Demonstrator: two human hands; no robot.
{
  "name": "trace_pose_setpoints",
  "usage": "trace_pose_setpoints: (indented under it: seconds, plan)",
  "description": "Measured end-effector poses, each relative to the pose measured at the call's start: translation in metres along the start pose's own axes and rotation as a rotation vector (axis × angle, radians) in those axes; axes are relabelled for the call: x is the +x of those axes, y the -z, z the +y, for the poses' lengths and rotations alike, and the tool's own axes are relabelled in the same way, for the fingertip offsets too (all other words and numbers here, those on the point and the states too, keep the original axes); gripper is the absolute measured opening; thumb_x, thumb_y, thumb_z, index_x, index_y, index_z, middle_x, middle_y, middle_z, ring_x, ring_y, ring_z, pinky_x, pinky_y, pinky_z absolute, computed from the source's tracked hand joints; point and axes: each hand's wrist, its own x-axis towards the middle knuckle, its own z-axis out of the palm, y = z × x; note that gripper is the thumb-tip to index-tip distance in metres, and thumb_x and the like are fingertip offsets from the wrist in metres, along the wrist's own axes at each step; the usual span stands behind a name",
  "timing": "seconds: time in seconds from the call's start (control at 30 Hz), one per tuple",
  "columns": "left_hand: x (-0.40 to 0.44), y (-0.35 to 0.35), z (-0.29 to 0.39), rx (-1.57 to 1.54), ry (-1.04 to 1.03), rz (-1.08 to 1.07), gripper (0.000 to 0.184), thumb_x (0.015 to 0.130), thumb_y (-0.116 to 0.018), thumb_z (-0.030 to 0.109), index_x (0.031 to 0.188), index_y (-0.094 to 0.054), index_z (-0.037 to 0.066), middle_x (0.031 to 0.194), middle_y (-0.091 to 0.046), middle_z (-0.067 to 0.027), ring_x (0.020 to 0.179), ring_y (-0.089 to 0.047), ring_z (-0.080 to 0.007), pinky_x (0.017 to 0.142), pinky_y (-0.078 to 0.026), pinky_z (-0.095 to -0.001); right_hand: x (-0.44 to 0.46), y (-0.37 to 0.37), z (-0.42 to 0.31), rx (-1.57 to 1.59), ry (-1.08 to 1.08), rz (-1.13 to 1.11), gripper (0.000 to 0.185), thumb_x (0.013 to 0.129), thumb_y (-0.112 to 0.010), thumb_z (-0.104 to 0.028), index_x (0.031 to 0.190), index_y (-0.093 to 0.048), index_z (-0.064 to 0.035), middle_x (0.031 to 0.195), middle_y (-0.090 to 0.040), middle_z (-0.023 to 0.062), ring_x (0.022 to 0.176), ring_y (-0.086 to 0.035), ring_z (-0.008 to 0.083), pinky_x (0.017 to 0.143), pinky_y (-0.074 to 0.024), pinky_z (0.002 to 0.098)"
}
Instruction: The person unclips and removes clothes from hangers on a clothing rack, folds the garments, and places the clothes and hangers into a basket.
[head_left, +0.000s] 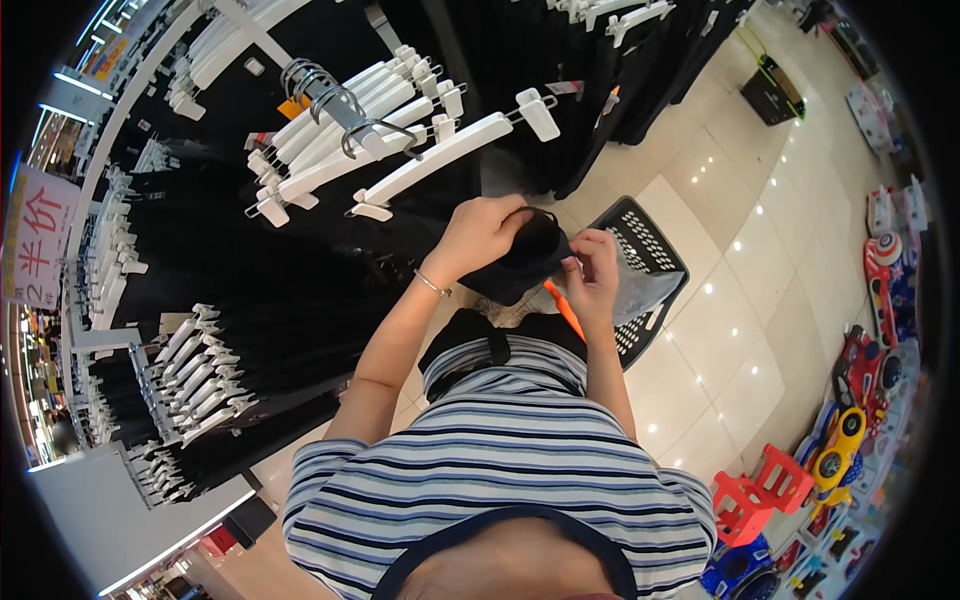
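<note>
A black garment [515,268] hangs between my two hands in front of my waist, its opening facing up. My left hand [478,232] pinches the edge of the garment on its left side, fingers closed. On the right side, my right hand [592,272] grips the edge with thumb and fingers. An orange strip [565,308] shows just below the garment, beside my right hand. Past that hand, a black basket [640,232] with holes in its wall stands on the floor, with clear plastic [645,290] in it.
White hangers [440,155] with black clothes hang on a rack close ahead and to the left. More hangers [195,370] stand at lower left. Toy cars [840,450] and red plastic pieces [760,495] are at right. A black box [772,95] sits on the tiled floor.
</note>
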Motion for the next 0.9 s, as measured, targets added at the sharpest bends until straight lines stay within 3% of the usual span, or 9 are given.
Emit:
trace_pose_setpoints:
  seconds: [0.07,0.23,0.43,0.53,0.67,0.77,0.87,0.9]
  plan:
    - [0.001,-0.007,0.005,-0.064,0.025,0.026,0.013,0.084,-0.056,0.016,0.079,-0.058,0.004,0.068,-0.058,-0.0172,0.066,-0.057,-0.0369,0.057,-0.043,-0.0441,-0.001,-0.002,-0.002,-0.048,0.012,-0.012,0.020,0.074,-0.059,0.010,0.091,-0.057,-0.0001,0.097,-0.053,0.0103,0.080,-0.054,0.0180,0.069,-0.0443,0.0242]
    - [0.002,-0.030,0.002,-0.141,-0.036,0.067,0.008,0.084,-0.054,0.007,0.088,-0.060,0.003,0.070,-0.058,-0.0179,0.061,-0.057,-0.0335,0.055,-0.043,-0.0346,-0.007,-0.017,-0.008,-0.082,0.053,-0.078,0.020,0.072,-0.062,0.008,0.090,-0.058,-0.0003,0.087,-0.057,0.0130,0.079,-0.056,0.0264,0.070,-0.0455,0.0299]
    - [0.005,-0.032,0.001,-0.336,0.008,0.004,0.012,0.085,-0.053,0.003,0.094,-0.061,0.003,0.071,-0.060,-0.0122,0.056,-0.053,-0.0182,0.057,-0.043,-0.0261,-0.008,-0.016,-0.015,-0.101,0.045,-0.082,0.016,0.071,-0.062,0.008,0.085,-0.059,0.0002,0.084,-0.056,0.0125,0.076,-0.056,0.0258,0.068,-0.0455,0.0291]
    - [0.005,-0.035,0.000,-0.366,-0.001,0.033,0.012,0.084,-0.053,0.002,0.093,-0.062,0.004,0.067,-0.059,-0.0086,0.055,-0.048,-0.0135,0.055,-0.040,-0.0244,-0.010,-0.013,-0.009,-0.067,0.015,-0.080,0.015,0.076,-0.060,0.008,0.089,-0.057,0.0006,0.088,-0.056,0.0108,0.078,-0.056,0.0204,0.069,-0.0445,0.0261]
    - [0.003,-0.026,0.006,-0.382,0.045,0.056,0.012,0.084,-0.054,0.001,0.092,-0.063,0.004,0.063,-0.056,-0.0050,0.055,-0.043,-0.0075,0.052,-0.036,-0.0224,-0.018,-0.006,0.001,0.266,-0.209,-0.057,0.014,0.082,-0.055,0.005,0.095,-0.053,0.0005,0.097,-0.054,0.0088,0.083,-0.052,0.0131,0.072,-0.0422,0.0221]
    - [0.002,-0.019,0.007,-0.373,0.101,0.049,0.009,0.084,-0.056,0.005,0.090,-0.063,0.004,0.075,-0.063,-0.0128,0.061,-0.060,-0.0232,0.058,-0.045,-0.0277,-0.017,-0.003,0.000,0.293,-0.214,-0.027,0.014,0.085,-0.053,0.004,0.098,-0.051,0.0001,0.101,-0.053,0.0089,0.085,-0.050,0.0109,0.073,-0.0412,0.0209]
    - [-0.002,-0.027,0.006,-0.416,0.078,0.123,0.010,0.085,-0.054,0.001,0.090,-0.063,0.002,0.063,-0.056,-0.0017,0.056,-0.042,-0.0036,0.052,-0.034,-0.0201,-0.017,-0.007,-0.001,0.306,-0.178,0.014,0.015,0.084,-0.054,0.004,0.098,-0.051,-0.0011,0.103,-0.053,0.0098,0.087,-0.050,0.0126,0.075,-0.0415,0.0224]
    - [-0.002,-0.030,0.004,-0.432,0.094,0.148,0.010,0.085,-0.054,0.001,0.090,-0.063,0.001,0.065,-0.057,-0.0013,0.058,-0.044,-0.0033,0.053,-0.036,-0.0195,-0.016,-0.008,0.000,0.278,-0.143,0.004,0.015,0.084,-0.055,0.004,0.097,-0.051,-0.0019,0.105,-0.052,0.0100,0.090,-0.051,0.0138,0.077,-0.0419,0.0237]
